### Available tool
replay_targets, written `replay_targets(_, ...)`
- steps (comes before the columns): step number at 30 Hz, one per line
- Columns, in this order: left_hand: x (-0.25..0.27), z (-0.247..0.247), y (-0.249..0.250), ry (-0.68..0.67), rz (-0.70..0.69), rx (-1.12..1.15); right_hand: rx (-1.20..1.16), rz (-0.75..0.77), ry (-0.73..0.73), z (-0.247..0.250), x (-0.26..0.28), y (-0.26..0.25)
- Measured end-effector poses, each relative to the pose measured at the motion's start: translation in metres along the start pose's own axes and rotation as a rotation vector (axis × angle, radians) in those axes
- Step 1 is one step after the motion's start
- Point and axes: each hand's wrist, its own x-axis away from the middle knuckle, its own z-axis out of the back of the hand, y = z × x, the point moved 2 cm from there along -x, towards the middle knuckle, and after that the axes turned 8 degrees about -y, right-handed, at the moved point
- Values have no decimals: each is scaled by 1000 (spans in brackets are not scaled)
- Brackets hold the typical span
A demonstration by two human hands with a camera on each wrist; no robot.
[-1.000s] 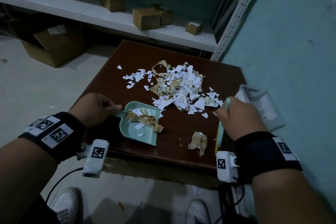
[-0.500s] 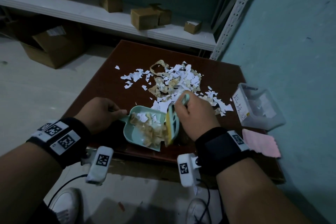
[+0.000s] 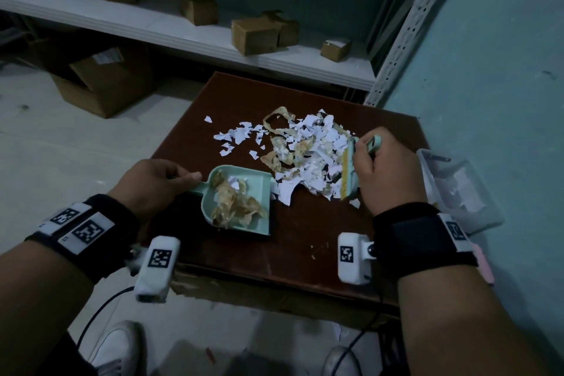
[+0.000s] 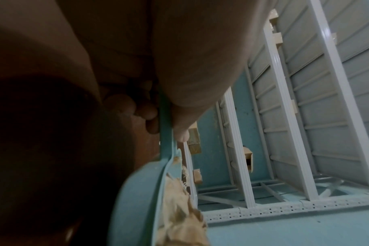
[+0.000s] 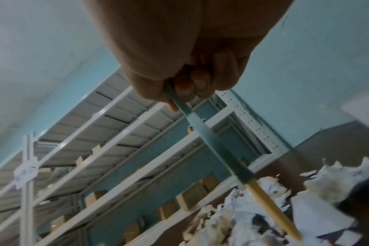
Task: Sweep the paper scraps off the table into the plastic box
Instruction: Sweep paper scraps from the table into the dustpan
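Nearest the person, the left hand (image 3: 152, 186) grips the handle of the dustpan (image 3: 241, 201), its fingers curled round it; the left wrist view shows the fingertips (image 4: 145, 111) pressed against that handle. The dustpan lies flat on the brown tabletop (image 3: 305, 241), near its front edge, and holds crumpled tan strips with a few white bits. Its open mouth faces the scraps (image 3: 305, 156), and the nearest white pieces touch its rim.

To the right of the dustpan, the right hand (image 3: 381, 174) is clenched round the handle of the brush (image 3: 349, 171). The brush stands on its yellow bristles at the right edge of the scraps, touching them; the right wrist view shows the bristles (image 5: 272, 206) down among white and tan paper.

The scraps form a loose heap just beyond the dustpan, in the middle of the tabletop, white pieces mixed with tan strips, with stray bits scattered to the heap's left.

The clear box (image 3: 457, 192) sits to the right of the dustpan, past the right hand, at the tabletop's right edge, with some white paper inside.

Far beyond the dustpan, a white shelf (image 3: 183, 33) carries small cartons (image 3: 254, 35).
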Motion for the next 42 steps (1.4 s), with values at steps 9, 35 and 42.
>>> replay_targets(9,-18,1,7,129,15,-83,246,-58,-201,-43,-23,10)
replay_targets(35,-25,-25,13,63,15,-37,-148,206,-271,-50,-11,-58)
replay_targets(42,-20,-15,7,53,48,-33,94,83,-190,-43,-19,-32)
